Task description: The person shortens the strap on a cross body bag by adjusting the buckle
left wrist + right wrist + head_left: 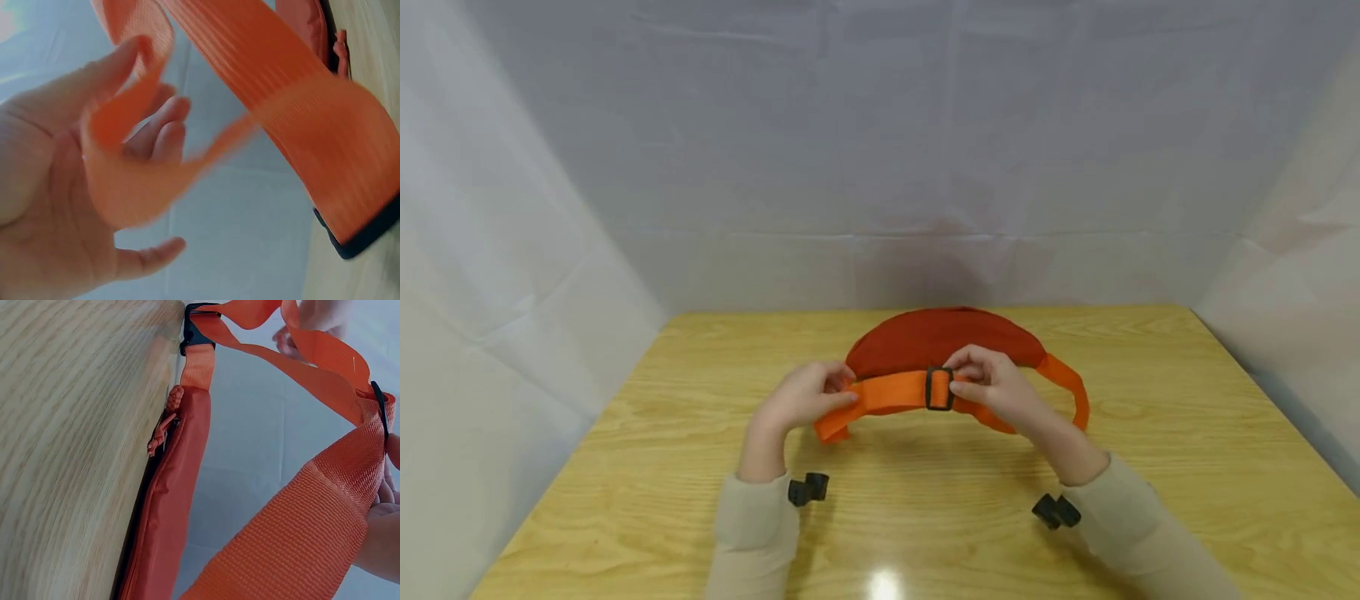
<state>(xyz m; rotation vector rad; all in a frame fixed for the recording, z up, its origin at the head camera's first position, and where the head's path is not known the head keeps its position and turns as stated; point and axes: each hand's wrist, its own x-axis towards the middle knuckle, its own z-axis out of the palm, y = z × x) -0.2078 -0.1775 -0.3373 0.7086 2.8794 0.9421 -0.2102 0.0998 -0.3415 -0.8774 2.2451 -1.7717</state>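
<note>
Pinching the orange strap is the left hand; right hand pinches its slider; inside of red pouch is hidden.

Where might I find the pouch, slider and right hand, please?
Pouch point(937, 340): head view, middle of red panel.
Slider point(928, 389): head view, left bar of its frame.
Right hand point(1000, 388): head view, back of hand.

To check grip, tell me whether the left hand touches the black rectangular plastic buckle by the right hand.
Apart: the head view shows flat orange webbing spanning the gap between left hand and buckle.
</note>
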